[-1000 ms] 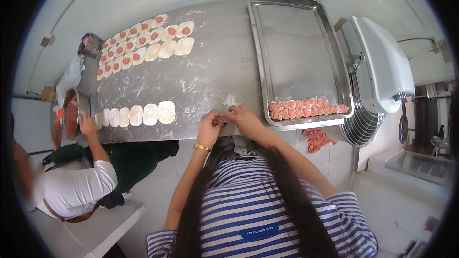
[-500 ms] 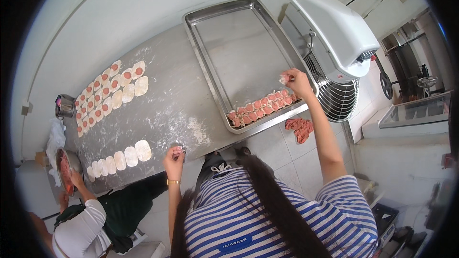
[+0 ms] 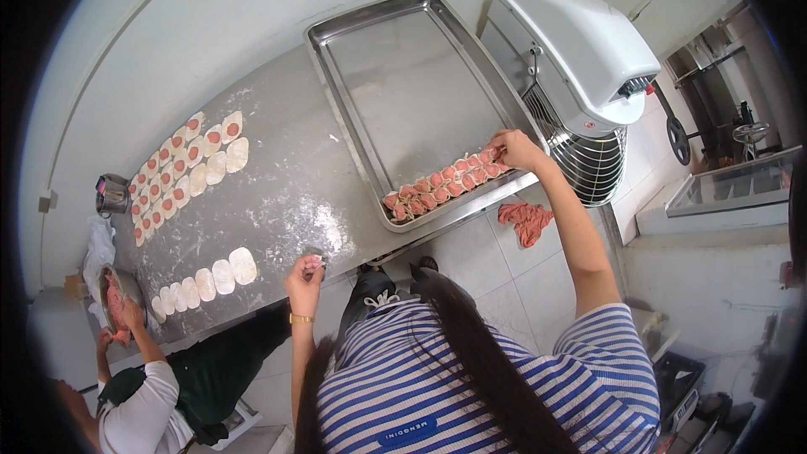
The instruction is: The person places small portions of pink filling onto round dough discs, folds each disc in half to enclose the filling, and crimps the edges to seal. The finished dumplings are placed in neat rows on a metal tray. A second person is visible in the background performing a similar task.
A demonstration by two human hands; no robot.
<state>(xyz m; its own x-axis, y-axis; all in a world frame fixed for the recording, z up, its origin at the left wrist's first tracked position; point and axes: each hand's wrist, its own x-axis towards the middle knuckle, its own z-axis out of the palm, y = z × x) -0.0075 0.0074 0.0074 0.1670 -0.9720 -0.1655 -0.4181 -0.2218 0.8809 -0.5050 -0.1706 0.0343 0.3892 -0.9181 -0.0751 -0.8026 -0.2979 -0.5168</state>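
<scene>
My right hand [image 3: 517,151] is at the right end of a packed band of open-topped meat dumplings [image 3: 445,183]. Its fingers are closed on a dumpling there, mostly hidden under them. The dumplings line the near edge of a large steel tray [image 3: 357,130]. Near the front edge of the steel table, my left hand [image 3: 304,280] is pinched, with something small and dark at its fingertips that I cannot make out. Flattened dough wrappers topped with pink meat [image 3: 178,166] lie in rows at the far left. Closer to me is a row of plain wrappers [image 3: 223,276].
A white mixer [image 3: 580,59] with a wire guard stands right of the tray. At the left, a co-worker's hand [image 3: 132,315] is in a bowl of pink meat [image 3: 109,290]. A metal pot [image 3: 112,193] sits at the table's left end. An orange cloth [image 3: 525,223] hangs below the tray's right side.
My right hand has lowered the dumpling from above the tray to the right end of the band. My left hand has barely moved. The co-worker's hands have shifted at the bowl.
</scene>
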